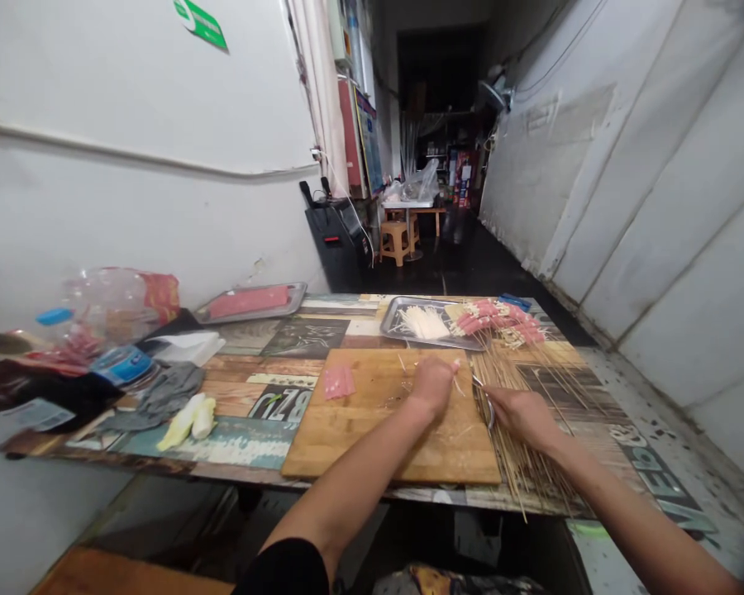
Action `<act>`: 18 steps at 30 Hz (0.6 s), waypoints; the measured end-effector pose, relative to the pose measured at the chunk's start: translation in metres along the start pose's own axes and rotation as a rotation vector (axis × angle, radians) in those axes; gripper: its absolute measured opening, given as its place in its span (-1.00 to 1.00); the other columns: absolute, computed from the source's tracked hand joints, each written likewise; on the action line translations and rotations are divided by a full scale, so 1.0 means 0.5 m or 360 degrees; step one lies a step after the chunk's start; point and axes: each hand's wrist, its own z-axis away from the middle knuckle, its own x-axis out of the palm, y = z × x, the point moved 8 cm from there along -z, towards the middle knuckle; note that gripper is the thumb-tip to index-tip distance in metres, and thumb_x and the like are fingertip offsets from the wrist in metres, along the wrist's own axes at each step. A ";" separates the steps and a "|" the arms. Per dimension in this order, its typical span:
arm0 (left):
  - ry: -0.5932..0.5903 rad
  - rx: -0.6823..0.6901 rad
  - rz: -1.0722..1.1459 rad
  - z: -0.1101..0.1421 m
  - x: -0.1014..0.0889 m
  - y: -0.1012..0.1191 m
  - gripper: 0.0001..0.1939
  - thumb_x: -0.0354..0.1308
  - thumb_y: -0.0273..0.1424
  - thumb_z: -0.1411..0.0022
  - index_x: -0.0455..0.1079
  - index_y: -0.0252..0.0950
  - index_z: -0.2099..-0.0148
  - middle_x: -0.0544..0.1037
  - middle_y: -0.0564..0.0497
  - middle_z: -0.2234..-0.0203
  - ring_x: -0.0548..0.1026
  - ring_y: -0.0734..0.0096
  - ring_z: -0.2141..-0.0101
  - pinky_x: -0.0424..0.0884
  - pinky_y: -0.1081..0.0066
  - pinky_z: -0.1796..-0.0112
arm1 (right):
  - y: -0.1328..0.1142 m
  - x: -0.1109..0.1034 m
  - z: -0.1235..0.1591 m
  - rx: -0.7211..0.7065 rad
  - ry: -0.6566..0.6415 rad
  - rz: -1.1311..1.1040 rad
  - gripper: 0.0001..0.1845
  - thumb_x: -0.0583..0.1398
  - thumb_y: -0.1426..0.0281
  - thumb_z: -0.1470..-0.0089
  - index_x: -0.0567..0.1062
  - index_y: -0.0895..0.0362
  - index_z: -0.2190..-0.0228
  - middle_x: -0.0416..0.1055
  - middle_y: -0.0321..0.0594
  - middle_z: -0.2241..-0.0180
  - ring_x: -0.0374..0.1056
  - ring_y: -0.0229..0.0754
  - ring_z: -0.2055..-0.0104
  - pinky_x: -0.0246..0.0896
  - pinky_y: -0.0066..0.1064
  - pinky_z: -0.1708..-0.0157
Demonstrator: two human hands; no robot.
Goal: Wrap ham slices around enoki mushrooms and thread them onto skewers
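Note:
My left hand is closed over the right part of a wooden cutting board. A small roll of pink meat slice and pale enoki mushroom pokes out from its fingers. At the board's right edge, my right hand is closed on a shiny metal tool that looks like scissors, mostly hidden by the fingers. Beneath that hand lie many bamboo skewers. Pink meat slices rest on the board's left part, with mushroom scraps near my left hand.
Behind the board, a metal tray holds enoki mushrooms. Skewered meat rolls are piled at its right. Another tray carries sliced meat. Cabbage pieces, a grey cloth and plastic bags lie left.

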 end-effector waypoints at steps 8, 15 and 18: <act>0.0002 0.0026 0.0149 0.025 -0.003 -0.005 -0.67 -0.01 -0.30 -0.40 0.51 -0.37 0.25 0.57 -0.12 0.39 0.47 0.28 0.30 0.30 0.32 0.21 | 0.028 -0.012 -0.007 0.0132 -0.0195 0.0016 -0.70 0.07 0.32 -0.27 0.55 0.11 0.13 0.58 -0.10 0.19 0.51 -0.11 0.24 0.28 -0.41 0.31; 0.0069 0.0050 0.0112 0.125 -0.082 -0.005 -0.87 0.15 -0.41 -0.26 0.43 -0.34 0.15 0.54 -0.13 0.27 0.46 0.18 0.20 0.38 0.24 0.17 | -0.078 -0.105 -0.110 -0.0025 0.0021 -0.0012 -0.75 0.09 0.34 -0.27 0.56 0.14 0.30 0.53 -0.15 0.33 0.42 -0.15 0.26 0.16 -0.43 0.29; 0.0289 0.0049 0.0121 0.233 -0.145 -0.047 -0.82 0.04 -0.41 -0.33 0.43 -0.30 0.09 0.55 -0.12 0.27 0.48 0.21 0.23 0.41 0.24 0.19 | -0.203 -0.080 -0.184 -0.0333 0.0024 -0.0185 -0.75 0.11 0.37 -0.25 0.55 0.17 0.37 0.51 -0.14 0.35 0.38 -0.15 0.25 0.14 -0.40 0.23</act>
